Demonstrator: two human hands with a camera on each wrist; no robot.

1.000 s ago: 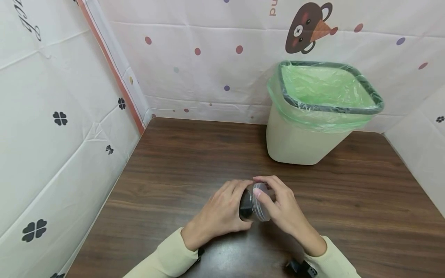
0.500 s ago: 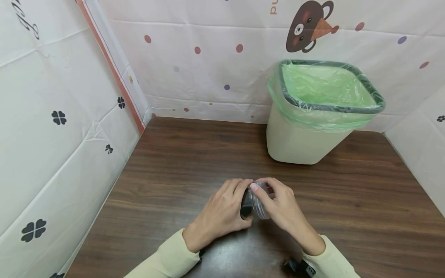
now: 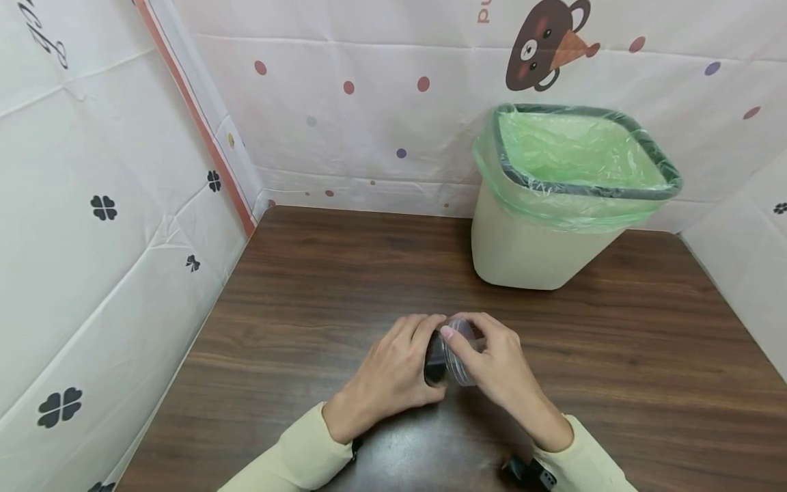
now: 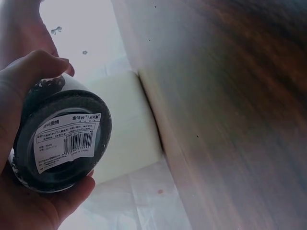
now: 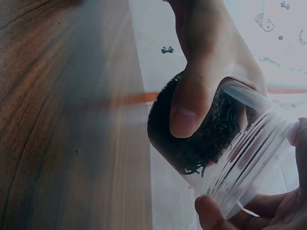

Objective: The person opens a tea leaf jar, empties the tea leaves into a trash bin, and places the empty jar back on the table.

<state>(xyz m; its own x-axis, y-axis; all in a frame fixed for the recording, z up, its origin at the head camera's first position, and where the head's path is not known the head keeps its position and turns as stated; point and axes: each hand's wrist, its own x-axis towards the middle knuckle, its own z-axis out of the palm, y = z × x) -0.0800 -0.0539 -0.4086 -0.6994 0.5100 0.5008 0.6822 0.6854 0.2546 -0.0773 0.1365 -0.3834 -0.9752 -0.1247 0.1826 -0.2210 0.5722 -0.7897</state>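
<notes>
My left hand [image 3: 396,372] grips a clear plastic jar [image 3: 435,361] by its body. Dark, stringy contents [image 5: 218,132] show through the jar's wall in the right wrist view. The jar lies tilted on its side in my grasp, its base facing left. On that base, a white label [image 4: 68,139] with a barcode faces the left wrist camera. At the other end my right hand [image 3: 507,365] holds the clear ridged lid [image 3: 461,359], thumb on the near side and fingers around the rim. Whether the lid is still seated on the jar, I cannot tell.
Behind the hands, a beige waste bin [image 3: 522,249] with a green liner [image 3: 578,154] stands at the back right of the brown wooden table [image 3: 332,273]. White printed sheets [image 3: 344,130] hang along the back and sides.
My right thumb has shifted slightly up and left over the lid. The left hand keeps its grip on the jar, nearly still.
</notes>
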